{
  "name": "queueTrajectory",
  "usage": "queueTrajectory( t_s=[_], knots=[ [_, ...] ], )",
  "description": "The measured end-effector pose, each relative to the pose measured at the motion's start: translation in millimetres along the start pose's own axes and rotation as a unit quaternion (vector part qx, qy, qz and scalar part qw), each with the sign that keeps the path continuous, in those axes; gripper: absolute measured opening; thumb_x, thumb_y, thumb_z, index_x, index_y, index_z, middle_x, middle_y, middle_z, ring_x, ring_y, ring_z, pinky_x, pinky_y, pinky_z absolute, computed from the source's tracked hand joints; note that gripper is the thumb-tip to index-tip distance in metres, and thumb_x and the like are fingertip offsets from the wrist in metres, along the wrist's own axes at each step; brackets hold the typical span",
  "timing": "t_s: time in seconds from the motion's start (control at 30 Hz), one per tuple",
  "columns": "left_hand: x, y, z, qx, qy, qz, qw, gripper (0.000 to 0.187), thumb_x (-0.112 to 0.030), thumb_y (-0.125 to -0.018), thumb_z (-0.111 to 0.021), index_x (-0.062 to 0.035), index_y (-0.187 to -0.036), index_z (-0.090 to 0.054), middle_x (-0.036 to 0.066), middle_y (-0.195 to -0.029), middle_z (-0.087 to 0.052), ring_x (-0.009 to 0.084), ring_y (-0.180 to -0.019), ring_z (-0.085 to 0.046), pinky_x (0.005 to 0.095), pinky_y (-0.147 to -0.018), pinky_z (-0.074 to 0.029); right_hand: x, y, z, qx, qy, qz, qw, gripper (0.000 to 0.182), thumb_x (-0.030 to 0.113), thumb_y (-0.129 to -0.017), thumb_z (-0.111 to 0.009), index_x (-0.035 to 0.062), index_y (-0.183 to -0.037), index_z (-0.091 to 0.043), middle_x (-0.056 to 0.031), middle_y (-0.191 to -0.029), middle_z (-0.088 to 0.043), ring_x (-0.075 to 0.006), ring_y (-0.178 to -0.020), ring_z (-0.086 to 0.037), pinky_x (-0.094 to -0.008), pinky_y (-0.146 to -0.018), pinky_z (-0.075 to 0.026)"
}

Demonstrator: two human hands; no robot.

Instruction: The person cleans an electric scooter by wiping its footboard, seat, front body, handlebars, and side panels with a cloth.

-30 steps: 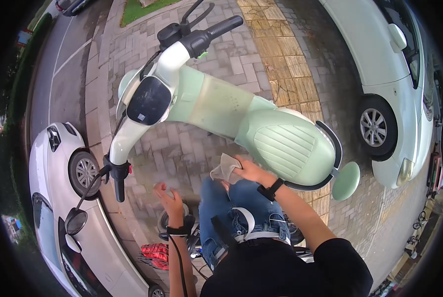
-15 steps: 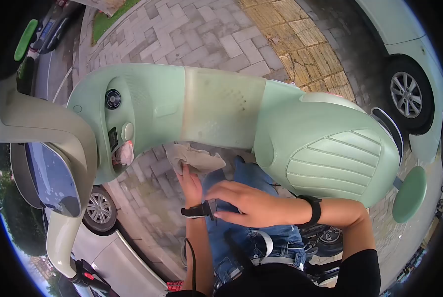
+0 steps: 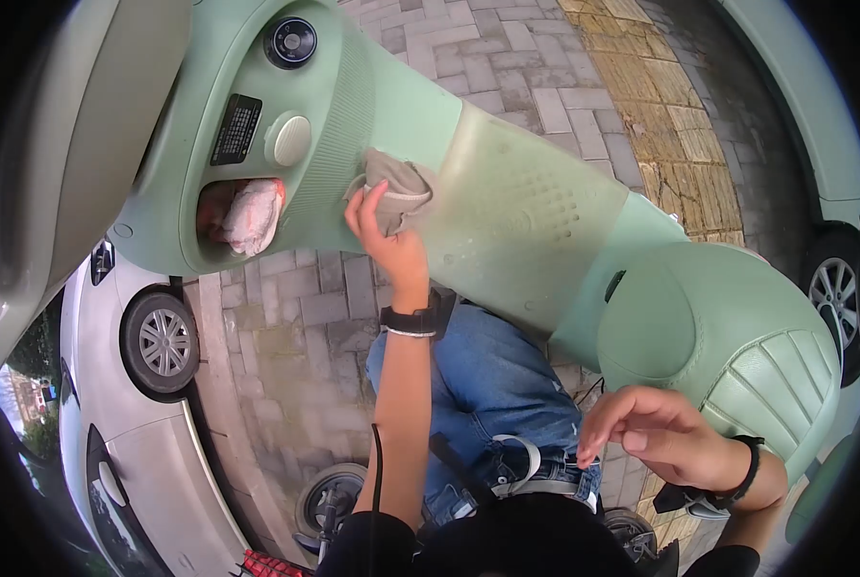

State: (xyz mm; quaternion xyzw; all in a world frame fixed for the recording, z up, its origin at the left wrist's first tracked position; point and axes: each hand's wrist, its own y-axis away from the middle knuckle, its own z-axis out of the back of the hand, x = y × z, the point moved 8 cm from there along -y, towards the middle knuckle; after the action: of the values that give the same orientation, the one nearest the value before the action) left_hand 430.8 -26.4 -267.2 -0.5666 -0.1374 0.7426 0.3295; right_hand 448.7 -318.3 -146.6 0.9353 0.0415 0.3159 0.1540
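Observation:
My left hand holds a grey-beige cloth against the mint-green scooter body, where the front panel meets the footboard. Its fingers press on the cloth. The footboard looks dusty, with small raised dots. Over my lap at the right, near the green seat, my right hand hangs in the air with curved fingers apart and nothing in it. A black watch is on my left wrist and a dark band on my right.
A pink-and-white bundle sits in the scooter's front pocket, beside a round knob and a dial. A silver car stands at the lower left, another car at the upper right. Grey paving lies below.
My left hand has moved up with the cloth onto the scooter. My right hand has left the left wrist and moved right. The view has shifted closer to the scooter's front.

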Motion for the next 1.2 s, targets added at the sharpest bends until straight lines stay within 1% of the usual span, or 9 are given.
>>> queueTrajectory(
  t_s=[0.07, 0.17, 0.27, 0.43, 0.5, 0.77, 0.97, 1.07, 1.2],
  knots=[
    [-25, -11, 25, -0.150, -0.066, -0.106, 0.981, 0.045, 0.008, -0.069, -0.062, -0.0069, -0.110, -0.053, 0.011, -0.109, -0.046, 0.0320, -0.101, -0.047, 0.0416, -0.089, -0.040, 5, 0, 14, -0.100, 0.075, 0.023, 0.992, 0.016, 0.008, -0.090, -0.047, -0.0037, -0.097, -0.055, -0.0167, -0.097, -0.058, -0.0246, -0.091, -0.057, -0.0369, -0.082, -0.046],
    [-14, -15, 31, -0.186, -0.098, -0.214, 0.954, 0.046, 0.007, -0.069, -0.063, -0.0108, -0.110, -0.054, 0.012, -0.109, -0.045, 0.0315, -0.100, -0.046, 0.0421, -0.086, -0.040, 5, -9, 18, -0.102, 0.049, 0.017, 0.993, 0.014, 0.006, -0.091, -0.045, -0.0027, -0.097, -0.055, -0.0134, -0.096, -0.058, -0.0208, -0.091, -0.057, -0.0336, -0.083, -0.045],
    [52, 0, -3, 0.012, -0.302, -0.214, 0.929, 0.049, 0.007, -0.064, -0.064, -0.0129, -0.108, -0.055, 0.012, -0.105, -0.045, 0.0314, -0.095, -0.046, 0.0419, -0.083, -0.041, 8, -12, 12, -0.070, 0.047, 0.036, 0.996, 0.014, 0.004, -0.092, -0.046, -0.0026, -0.100, -0.055, -0.0110, -0.100, -0.057, -0.0170, -0.093, -0.057, -0.0307, -0.085, -0.045],
    [109, 76, -46, 0.161, -0.342, -0.196, 0.905, 0.036, 0.002, -0.071, -0.056, -0.0157, -0.102, -0.057, 0.009, -0.099, -0.049, 0.0288, -0.089, -0.048, 0.0397, -0.077, -0.043, 7, -16, 4, -0.032, 0.077, 0.047, 0.995, 0.014, -0.004, -0.089, -0.050, -0.0025, -0.102, -0.055, -0.0101, -0.099, -0.056, -0.0164, -0.093, -0.056, -0.0302, -0.085, -0.044],
    [118, 97, -69, 0.232, -0.332, -0.186, 0.895, 0.048, 0.007, -0.061, -0.060, -0.0137, -0.104, -0.058, 0.011, -0.101, -0.047, 0.0306, -0.093, -0.047, 0.0401, -0.079, -0.041, 6, -13, 4, -0.033, 0.122, 0.042, 0.991, 0.015, -0.003, -0.089, -0.050, -0.0014, -0.103, -0.055, -0.0084, -0.098, -0.057, -0.0148, -0.094, -0.056, -0.0292, -0.085, -0.044],
    [7, -24, -20, -0.104, -0.312, -0.306, 0.893, 0.031, -0.002, -0.070, -0.061, -0.0175, -0.097, -0.061, 0.007, -0.099, -0.051, 0.0249, -0.088, -0.050, 0.0376, -0.074, -0.041, 8, -12, 7, -0.042, 0.154, 0.048, 0.986, 0.017, -0.009, -0.083, -0.053, -0.0023, -0.098, -0.058, -0.0110, -0.098, -0.059, -0.0183, -0.094, -0.057, -0.0290, -0.082, -0.043],
    [77, 43, -127, 0.192, -0.423, -0.422, 0.778, 0.017, -0.007, -0.073, -0.056, -0.0149, -0.088, -0.059, 0.002, -0.101, -0.053, 0.0215, -0.086, -0.049, 0.0355, -0.074, -0.039, 11, -15, 4, -0.032, 0.232, 0.076, 0.969, 0.020, -0.007, -0.083, -0.055, -0.0025, -0.101, -0.059, -0.0105, -0.097, -0.062, -0.0189, -0.090, -0.058, -0.0281, -0.077, -0.046],
    [71, 41, -141, 0.269, -0.379, -0.388, 0.796, 0.016, -0.005, -0.070, -0.058, -0.0125, -0.084, -0.057, 0.003, -0.102, -0.053, 0.0221, -0.086, -0.049, 0.0351, -0.074, -0.038, 16, -13, 2, -0.098, 0.201, 0.097, 0.970, 0.012, -0.007, -0.082, -0.051, -0.0003, -0.089, -0.058, -0.0072, -0.083, -0.056, -0.0119, -0.071, -0.051, -0.0238, -0.065, -0.039],
    [-10, -34, -117, 0.115, -0.302, -0.391, 0.862, 0.013, -0.002, -0.065, -0.061, -0.0102, -0.075, -0.059, 0.004, -0.098, -0.054, 0.0239, -0.086, -0.048, 0.0366, -0.074, -0.038, 17, -12, 0, -0.099, 0.228, 0.124, 0.961, 0.013, -0.008, -0.080, -0.051, -0.0006, -0.089, -0.057, -0.0080, -0.082, -0.056, -0.0132, -0.070, -0.053, -0.0247, -0.063, -0.040]
  ],
)
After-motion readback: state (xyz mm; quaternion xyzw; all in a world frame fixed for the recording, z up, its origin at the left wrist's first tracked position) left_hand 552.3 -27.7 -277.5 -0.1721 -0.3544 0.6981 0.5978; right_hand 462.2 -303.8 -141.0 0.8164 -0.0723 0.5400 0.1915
